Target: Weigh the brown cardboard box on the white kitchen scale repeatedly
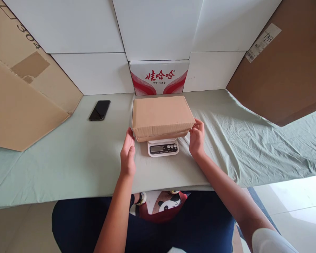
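A closed brown cardboard box (162,112) sits on or just over a white digital kitchen scale (150,153). The box hides the weighing platform, so I cannot tell whether it bears fully on it. Only the scale's front panel shows, with a dark display and several buttons. My left hand (128,153) presses against the box's left front corner, fingers fairly straight along its side. On the opposite side, the curled fingers of my right hand (197,137) grip the right front corner. Between them, both hands hold the box.
A black smartphone (99,110) lies left of the box on the green tablecloth (94,168). Behind stands a white and red carton (159,78) against white panels (158,28). Large cardboard sheets flank the table at left (28,105) and right (284,70).
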Motion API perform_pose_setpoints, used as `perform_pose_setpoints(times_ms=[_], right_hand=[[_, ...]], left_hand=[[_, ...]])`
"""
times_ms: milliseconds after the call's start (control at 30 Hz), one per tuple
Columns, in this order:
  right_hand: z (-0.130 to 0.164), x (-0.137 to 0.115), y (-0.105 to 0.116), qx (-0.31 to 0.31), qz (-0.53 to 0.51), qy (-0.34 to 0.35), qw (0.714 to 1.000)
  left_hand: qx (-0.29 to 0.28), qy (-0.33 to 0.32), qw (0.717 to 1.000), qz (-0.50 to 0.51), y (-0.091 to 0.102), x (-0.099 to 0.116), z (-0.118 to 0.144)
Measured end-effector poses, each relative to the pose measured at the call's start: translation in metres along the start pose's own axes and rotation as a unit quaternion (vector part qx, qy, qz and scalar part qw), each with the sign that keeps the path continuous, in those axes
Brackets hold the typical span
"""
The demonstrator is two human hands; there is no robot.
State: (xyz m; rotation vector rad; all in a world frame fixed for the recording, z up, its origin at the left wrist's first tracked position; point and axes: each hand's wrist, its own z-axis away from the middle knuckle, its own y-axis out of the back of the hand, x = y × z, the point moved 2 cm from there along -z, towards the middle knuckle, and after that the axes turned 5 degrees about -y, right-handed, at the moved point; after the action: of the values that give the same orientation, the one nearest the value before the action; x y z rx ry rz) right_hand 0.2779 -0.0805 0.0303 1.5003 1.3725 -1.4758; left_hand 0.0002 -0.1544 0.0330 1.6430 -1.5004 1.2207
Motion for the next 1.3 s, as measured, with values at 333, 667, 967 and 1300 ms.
perform_pose_setpoints(times_ms=[333,667,967,1300], right_hand=[[0.002,-0.005,-0.003,0.003,-0.021,-0.013,1.0],[0.002,-0.001,-0.001,-0.016,0.015,0.019,1.0],[0.031,-0.014,-0.02,-0.103,0.048,0.078,0.99],[-0.035,-0.032,-0.051,-0.077,0.074,0.162,0.981]], left_hand=[[-0.003,-0.005,1.0,0.009,0.0,0.0,0.001],[-0.017,-0.012,1.0,0.016,-0.001,-0.001,0.001],[-0.047,-0.027,0.999,0.006,-0.006,0.001,0.001],[-0.059,-0.079,0.995,0.007,-0.022,0.009,-0.075]])
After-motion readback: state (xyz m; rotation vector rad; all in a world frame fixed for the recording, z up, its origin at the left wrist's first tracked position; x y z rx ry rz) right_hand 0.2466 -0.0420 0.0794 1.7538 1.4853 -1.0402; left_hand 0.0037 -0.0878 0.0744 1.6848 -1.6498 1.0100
